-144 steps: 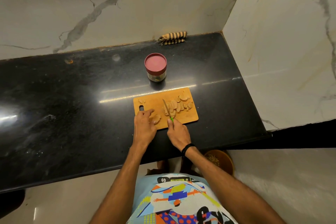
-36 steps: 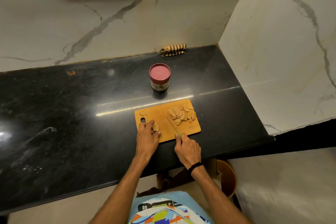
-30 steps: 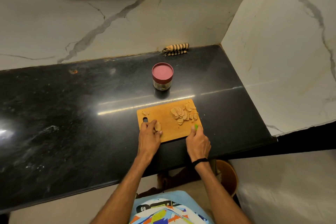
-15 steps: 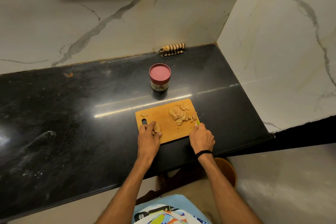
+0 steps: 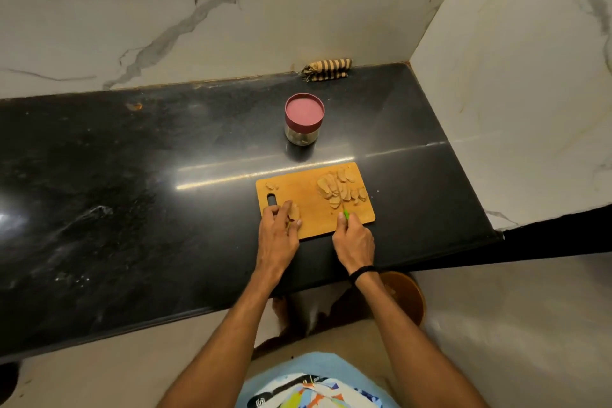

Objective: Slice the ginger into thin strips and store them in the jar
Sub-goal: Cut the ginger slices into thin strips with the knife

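Now | left hand (image 5: pixel 278 235) pinches ginger chunk (image 5: pixel 294 211) at cutting board's (image 5: pixel 308 205) near-left corner | right hand (image 5: pixel 354 237) grips knife (image 5: pixel 345 215) by slices (image 5: pixel 341 192) | tip: stack slices flat, cut narrow, fingertips tucked.

Single head view, wide-angle. Looks steeply down and forward over the counter (image 5: pixel 132 209) edge. Board (image 5: pixel 308 195) sits right of centre, left hand (image 5: pixel 278 238) and right hand (image 5: pixel 354 242) just below it, at arm's length.

Black glossy worktop (image 5: pixel 132 209). Cutting board (image 5: pixel 304 195) at near edge, lidded jar (image 5: pixel 303 122) behind it, striped cloth (image 5: pixel 326 69) at back edge near right corner.
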